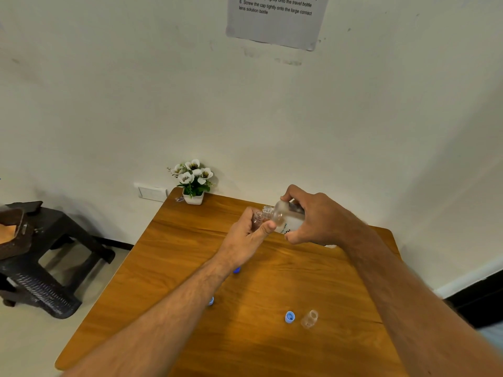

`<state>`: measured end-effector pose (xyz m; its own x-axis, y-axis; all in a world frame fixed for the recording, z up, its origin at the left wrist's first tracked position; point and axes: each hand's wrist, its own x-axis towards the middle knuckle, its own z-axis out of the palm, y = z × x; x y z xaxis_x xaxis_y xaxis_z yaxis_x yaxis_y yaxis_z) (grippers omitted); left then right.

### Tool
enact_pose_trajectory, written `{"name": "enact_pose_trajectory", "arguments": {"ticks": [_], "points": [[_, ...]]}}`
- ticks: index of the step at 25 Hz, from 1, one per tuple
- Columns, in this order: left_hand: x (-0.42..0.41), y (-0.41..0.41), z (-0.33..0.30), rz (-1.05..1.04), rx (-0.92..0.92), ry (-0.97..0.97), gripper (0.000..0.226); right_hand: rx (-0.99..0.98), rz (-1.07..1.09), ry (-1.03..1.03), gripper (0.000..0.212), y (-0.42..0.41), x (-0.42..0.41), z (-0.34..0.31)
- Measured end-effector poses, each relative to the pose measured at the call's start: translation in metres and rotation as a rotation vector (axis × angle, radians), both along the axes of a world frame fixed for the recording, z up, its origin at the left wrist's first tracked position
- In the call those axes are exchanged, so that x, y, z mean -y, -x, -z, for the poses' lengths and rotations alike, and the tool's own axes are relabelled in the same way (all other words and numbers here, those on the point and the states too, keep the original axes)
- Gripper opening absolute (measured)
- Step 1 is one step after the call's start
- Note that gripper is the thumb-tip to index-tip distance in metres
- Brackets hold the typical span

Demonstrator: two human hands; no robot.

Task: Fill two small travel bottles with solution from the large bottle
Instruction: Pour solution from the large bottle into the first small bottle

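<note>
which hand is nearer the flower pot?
Left. The left hand, holding a small bottle, is just right of and in front of the flower pot; the right hand is farther right.

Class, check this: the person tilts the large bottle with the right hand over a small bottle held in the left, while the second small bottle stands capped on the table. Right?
Not quite. The head view shows the second small bottle standing uncapped, a blue cap beside it on the table. The rest holds.
</note>
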<state>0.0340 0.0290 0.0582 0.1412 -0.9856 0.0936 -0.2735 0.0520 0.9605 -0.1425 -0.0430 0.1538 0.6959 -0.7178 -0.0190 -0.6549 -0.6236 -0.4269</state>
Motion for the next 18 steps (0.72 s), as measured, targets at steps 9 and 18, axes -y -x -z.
{"name": "enact_pose_trajectory", "arguments": {"ticks": [9,18], "points": [[0.001,-0.002,0.006,0.012,0.009,-0.026,0.068,-0.080,0.002,0.034,0.069,-0.006,0.002,-0.002],[0.001,-0.004,0.011,0.013,0.034,-0.016,0.080,-0.139,-0.002,0.023,0.069,-0.009,0.000,-0.005]]}}
